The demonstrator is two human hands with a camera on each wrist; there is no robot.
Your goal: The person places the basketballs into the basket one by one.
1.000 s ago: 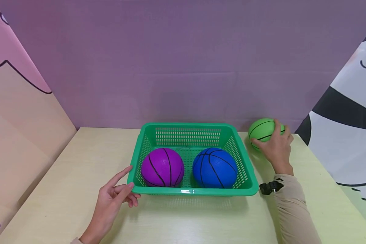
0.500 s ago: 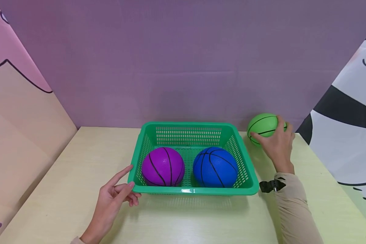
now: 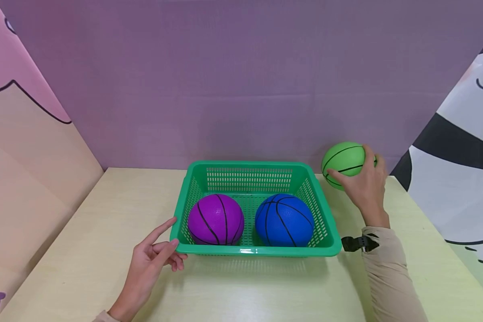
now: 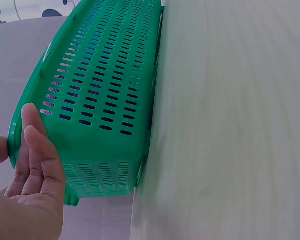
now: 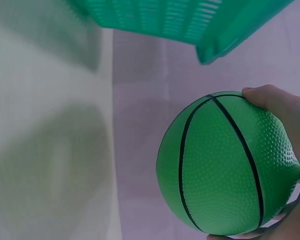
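Note:
A green plastic basket (image 3: 247,252) stands on the table, with a purple mini basketball (image 3: 216,219) at its left and a blue mini basketball (image 3: 284,220) at its right. At the basket's near left corner, my left hand (image 3: 150,264) holds the rim, thumb on top and fingers below; the left wrist view shows those fingers (image 4: 42,150) against the outer wall. My right hand (image 3: 366,188) grips a green mini basketball (image 3: 346,163) from its right side, beyond the basket's far right corner. In the right wrist view the ball (image 5: 215,165) hangs off the tabletop.
The pale wooden table (image 3: 241,295) ends at a purple backdrop (image 3: 245,89) close behind the basket. Printed panels flank it, a pink and beige one (image 3: 24,170) left and a black and white one (image 3: 459,161) right. A black strap (image 3: 358,243) circles my right wrist.
The green mini basketball has risen in my right hand and shifted slightly left. My left hand stays on the basket's corner, and the basket and the other two balls keep their places.

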